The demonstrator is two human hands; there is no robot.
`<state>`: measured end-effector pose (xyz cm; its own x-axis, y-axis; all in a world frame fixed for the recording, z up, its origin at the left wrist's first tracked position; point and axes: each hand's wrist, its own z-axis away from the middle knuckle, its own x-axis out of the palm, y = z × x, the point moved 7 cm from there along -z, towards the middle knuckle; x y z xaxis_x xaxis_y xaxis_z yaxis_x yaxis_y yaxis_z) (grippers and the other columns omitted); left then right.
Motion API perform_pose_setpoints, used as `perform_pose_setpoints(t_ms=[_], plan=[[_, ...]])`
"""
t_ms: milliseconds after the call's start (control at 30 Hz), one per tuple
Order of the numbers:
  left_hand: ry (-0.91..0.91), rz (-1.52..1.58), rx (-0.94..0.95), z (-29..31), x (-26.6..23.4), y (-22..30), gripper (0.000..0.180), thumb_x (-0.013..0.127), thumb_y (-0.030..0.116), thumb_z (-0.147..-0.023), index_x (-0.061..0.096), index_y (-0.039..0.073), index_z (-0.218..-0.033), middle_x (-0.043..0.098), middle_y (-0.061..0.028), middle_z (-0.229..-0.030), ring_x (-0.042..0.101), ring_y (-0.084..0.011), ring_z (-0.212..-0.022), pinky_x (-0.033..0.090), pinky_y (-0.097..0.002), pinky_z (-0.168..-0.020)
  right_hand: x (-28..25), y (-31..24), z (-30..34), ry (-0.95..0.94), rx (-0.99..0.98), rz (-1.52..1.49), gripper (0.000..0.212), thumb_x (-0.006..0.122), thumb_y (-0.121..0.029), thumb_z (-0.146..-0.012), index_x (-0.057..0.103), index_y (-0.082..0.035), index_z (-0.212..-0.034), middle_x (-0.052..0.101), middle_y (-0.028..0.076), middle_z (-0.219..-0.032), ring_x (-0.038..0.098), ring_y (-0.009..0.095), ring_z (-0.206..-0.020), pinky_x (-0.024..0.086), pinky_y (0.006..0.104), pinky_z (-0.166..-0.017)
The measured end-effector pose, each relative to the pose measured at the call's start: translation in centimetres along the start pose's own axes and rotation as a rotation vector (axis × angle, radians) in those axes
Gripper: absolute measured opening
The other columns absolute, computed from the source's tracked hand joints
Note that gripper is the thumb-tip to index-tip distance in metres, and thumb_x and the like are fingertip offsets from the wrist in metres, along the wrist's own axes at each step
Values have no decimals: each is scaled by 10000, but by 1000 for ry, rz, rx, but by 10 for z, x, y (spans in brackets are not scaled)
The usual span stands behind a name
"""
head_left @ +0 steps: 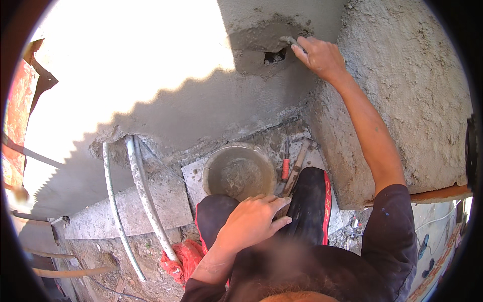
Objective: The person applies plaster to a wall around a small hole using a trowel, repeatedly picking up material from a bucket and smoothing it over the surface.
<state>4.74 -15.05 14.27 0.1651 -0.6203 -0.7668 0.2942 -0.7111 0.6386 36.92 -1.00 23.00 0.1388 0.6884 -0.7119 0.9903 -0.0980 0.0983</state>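
Observation:
My right hand [322, 58] is raised to the plastered wall, its fingers closed round a grey, mortar-caked tool [288, 40] with a short rounded end; its exact kind cannot be made out. Just below that end a dark, ragged hole [275, 55] opens in the wet grey plaster. My left hand [254, 219] is low between my knees, thumb apart from the fingers. Something brown shows in the gap, but I see no grip on it. Beyond this hand a round bucket [205, 176] contains wet grey mortar [240, 171].
Beside the bucket lie a red-handled tool [286, 168] and a hammer-like tool with a wooden handle [298, 163]. Pipes [143, 189] come out of the wall at left, above a red cloth [183, 259]. A rough plastered wall [402, 85] stands at right.

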Motion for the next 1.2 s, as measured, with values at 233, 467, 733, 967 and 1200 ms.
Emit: perform_pose_setpoints(t_ms=[233, 467, 733, 967, 1200], plan=[[38, -4, -2, -3, -1, 2, 429, 700, 335, -925, 666, 50, -1244, 706, -185, -1081, 675, -388, -982, 549, -450, -849, 7, 75, 19, 320, 754, -1143, 403, 472, -383, -1059, 532, -70, -812, 494, 29, -605, 502, 163, -486, 431, 338, -466], [-17, -68, -52, -4, 2, 5, 430, 698, 342, -929, 665, 58, -1250, 709, -187, -1090, 679, -387, -997, 549, -451, -854, 114, -82, 67, 374, 1152, -1989, 401, 447, -386, -1051, 468, -67, -809, 472, 57, -599, 488, 171, -430, 423, 349, -400], [-56, -79, -62, -15, 8, -3, 442, 701, 337, -924, 666, 48, -1256, 713, -177, -1140, 680, -383, -1007, 548, -455, -866, 82, -135, 37, 160, 706, -1378, 407, 505, -298, -1055, 506, -17, -760, 549, 108, -572, 604, 258, -499, 483, 426, -494], [-12, -90, -91, -5, 2, -2, 443, 707, 340, -923, 672, 42, -1248, 715, -167, -1084, 694, -356, -923, 548, -442, -839, 78, -93, 49, 241, 400, -648, 353, 574, -284, -1024, 570, -9, -803, 627, 244, -697, 628, 481, -701, 470, 540, -588], [-21, -68, -69, -11, 2, -2, 449, 710, 359, -923, 678, 45, -1242, 713, -169, -1062, 694, -355, -910, 547, -435, -824, 106, 3, 104, 341, 673, -618, 385, 533, -277, -1040, 590, 12, -793, 610, 249, -690, 613, 491, -679, 445, 550, -592]])
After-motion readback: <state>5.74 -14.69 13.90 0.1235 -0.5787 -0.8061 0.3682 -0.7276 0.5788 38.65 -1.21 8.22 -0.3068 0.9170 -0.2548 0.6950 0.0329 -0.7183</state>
